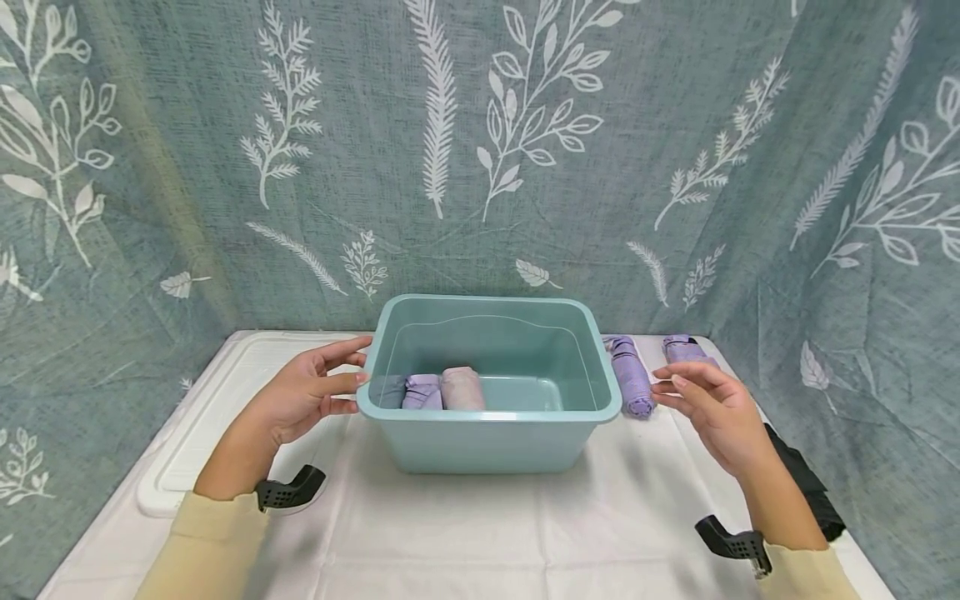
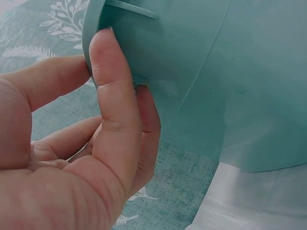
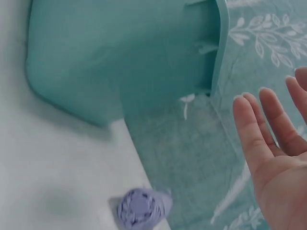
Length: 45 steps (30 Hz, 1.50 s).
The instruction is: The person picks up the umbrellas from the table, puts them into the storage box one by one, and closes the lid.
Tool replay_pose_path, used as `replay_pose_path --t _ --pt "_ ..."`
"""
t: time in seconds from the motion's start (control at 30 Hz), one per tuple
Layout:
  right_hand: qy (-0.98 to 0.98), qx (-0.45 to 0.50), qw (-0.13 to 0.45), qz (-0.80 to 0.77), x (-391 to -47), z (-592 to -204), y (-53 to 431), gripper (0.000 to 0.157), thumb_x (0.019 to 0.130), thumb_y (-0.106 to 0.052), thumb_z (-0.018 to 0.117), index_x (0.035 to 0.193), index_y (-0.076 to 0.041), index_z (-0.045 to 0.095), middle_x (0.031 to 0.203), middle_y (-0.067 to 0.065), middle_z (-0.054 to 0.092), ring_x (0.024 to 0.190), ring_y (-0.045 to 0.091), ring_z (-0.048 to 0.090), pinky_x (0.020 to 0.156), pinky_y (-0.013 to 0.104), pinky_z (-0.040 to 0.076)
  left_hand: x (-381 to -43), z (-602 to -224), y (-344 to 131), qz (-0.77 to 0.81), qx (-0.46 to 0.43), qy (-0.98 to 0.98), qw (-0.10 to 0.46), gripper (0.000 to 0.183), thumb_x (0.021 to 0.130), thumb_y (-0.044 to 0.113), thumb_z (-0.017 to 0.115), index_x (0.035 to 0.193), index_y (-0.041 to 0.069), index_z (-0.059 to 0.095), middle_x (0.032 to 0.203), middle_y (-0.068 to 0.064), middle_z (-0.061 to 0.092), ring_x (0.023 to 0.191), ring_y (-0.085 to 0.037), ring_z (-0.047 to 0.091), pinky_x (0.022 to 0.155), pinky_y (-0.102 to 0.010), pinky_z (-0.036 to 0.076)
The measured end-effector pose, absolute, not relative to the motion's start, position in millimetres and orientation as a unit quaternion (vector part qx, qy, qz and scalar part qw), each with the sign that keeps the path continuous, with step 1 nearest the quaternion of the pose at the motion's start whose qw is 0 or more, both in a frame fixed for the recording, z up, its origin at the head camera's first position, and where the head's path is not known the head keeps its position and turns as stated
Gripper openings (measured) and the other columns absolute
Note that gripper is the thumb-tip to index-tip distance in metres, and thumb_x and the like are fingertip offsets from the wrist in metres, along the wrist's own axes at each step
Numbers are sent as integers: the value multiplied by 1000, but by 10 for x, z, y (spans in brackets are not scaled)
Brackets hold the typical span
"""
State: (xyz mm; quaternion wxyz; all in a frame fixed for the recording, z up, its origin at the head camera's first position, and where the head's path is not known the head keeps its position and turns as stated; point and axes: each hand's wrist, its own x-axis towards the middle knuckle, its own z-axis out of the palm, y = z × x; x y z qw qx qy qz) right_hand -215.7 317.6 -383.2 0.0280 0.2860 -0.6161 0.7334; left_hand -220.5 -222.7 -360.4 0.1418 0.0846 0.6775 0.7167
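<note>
A teal plastic bin (image 1: 480, 442) stands on the white cloth, holding a purple rolled cloth (image 1: 423, 392), a pale pink rolled cloth (image 1: 462, 389) and a grey-blue one (image 1: 392, 392) at its left end. At the bin's left end, my left hand (image 1: 303, 393) touches the rim with lightly bent fingertips, also visible in the left wrist view. My right hand (image 1: 716, 412) hovers apart from the bin's right end, fingers loosely extended and holding nothing. Between that hand and the bin lies a purple rolled cloth (image 1: 632, 377). Another purple roll (image 1: 686, 349) is partly hidden behind the right hand.
A white lid-like panel (image 1: 202, 425) lies at the left, partly behind the left arm. Folded black cloth (image 1: 806, 479) sits by the right forearm. Teal leaf-patterned fabric (image 1: 465, 150) hangs behind and at both sides of the white-covered table (image 1: 480, 533).
</note>
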Motion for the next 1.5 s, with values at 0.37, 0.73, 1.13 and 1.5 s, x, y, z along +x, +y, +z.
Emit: replay_pose_path --t 0.37,0.73,1.13,1.5 --pt "-641 254 88 719 -2034 -3991 3462 25 102 14 45 122 16 59 115 7 73 104 17 75 92 31 60 -2220 -3638 -2228 711 94 682 141 73 100 6 66 162 4 28 124 -3 52 88 -9 72 71 -25 62" --pt "-649 211 147 716 -1930 -4146 3809 27 100 18 46 122 18 61 112 7 76 98 16 76 87 27 61 -2210 -3618 -2234 715 89 678 147 73 100 7 66 162 6 29 127 -6 46 85 -8 70 71 -26 62" --pt "-710 88 174 677 -1826 -4262 4199 25 99 5 61 122 10 67 107 -6 78 91 5 75 82 18 60 -2207 -3606 -2233 720 93 672 146 73 100 5 65 162 4 28 125 -5 46 84 -7 69 70 -25 62" --pt "-859 -57 135 490 -1808 -4284 4416 36 102 -27 66 125 -1 70 97 -39 63 87 -19 60 70 5 50 -2219 -3618 -2238 719 93 673 146 72 100 5 66 162 4 28 123 -4 49 84 -7 70 70 -25 62"
